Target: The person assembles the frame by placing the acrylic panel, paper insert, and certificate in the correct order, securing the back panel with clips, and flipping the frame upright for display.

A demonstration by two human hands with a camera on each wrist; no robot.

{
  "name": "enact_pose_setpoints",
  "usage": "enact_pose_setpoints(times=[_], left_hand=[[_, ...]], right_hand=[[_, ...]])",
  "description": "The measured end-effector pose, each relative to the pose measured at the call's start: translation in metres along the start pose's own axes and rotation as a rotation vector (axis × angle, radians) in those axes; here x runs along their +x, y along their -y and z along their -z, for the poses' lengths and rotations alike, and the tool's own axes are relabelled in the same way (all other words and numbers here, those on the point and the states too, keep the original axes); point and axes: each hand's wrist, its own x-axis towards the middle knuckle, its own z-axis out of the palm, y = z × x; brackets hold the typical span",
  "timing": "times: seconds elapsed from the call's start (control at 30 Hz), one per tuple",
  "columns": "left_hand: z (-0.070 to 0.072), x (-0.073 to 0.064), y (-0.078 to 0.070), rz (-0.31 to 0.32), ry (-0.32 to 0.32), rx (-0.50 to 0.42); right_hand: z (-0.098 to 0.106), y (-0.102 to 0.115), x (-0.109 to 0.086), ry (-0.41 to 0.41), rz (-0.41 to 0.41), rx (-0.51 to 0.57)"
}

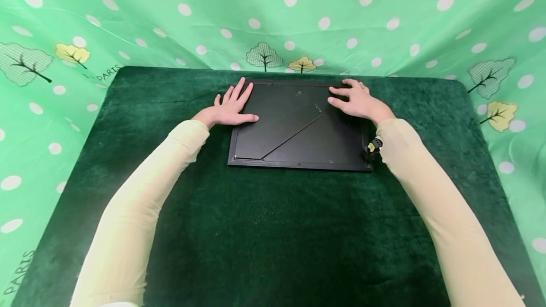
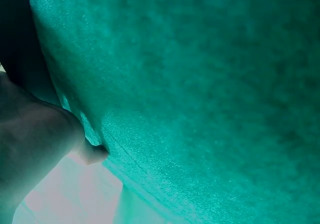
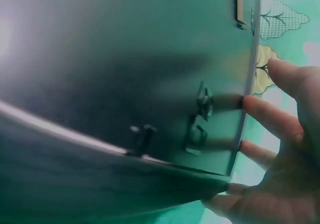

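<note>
A black picture frame (image 1: 294, 141) lies back side up on the dark green cloth, its fold-out stand leg (image 1: 273, 136) flat against the backing in the head view. My left hand (image 1: 230, 110) rests at its upper left edge with straight, spread fingers, the thumb reaching over the backing. At the upper right corner my right hand (image 1: 358, 103) touches the frame with extended fingers. The right wrist view has those fingertips along the frame's edge, near small metal fittings (image 3: 204, 103) on the backing. In the left wrist view only part of the left hand (image 2: 40, 144) shows, in shadow.
Dark green velvety cloth (image 1: 273, 231) covers the table. Behind it hangs a light green curtain (image 1: 290, 22) with white dots and printed trees. A small black device with a yellow part (image 1: 373, 146) sits at the right wrist, overlapping the frame's right edge in the head view.
</note>
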Motion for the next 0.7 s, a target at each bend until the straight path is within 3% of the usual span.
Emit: enact_pose_setpoints(times=[0.4, 0.7], left_hand=[[0.0006, -0.0025, -0.0031, 0.005, -0.002, 0.008], [0.0002, -0.0030, -0.0003, 0.001, 0.007, 0.001]], right_hand=[[0.0044, 0.0051, 0.0039, -0.032, -0.007, 0.008], [-0.0032, 0.0009, 0.0011, -0.039, -0.036, -0.009]])
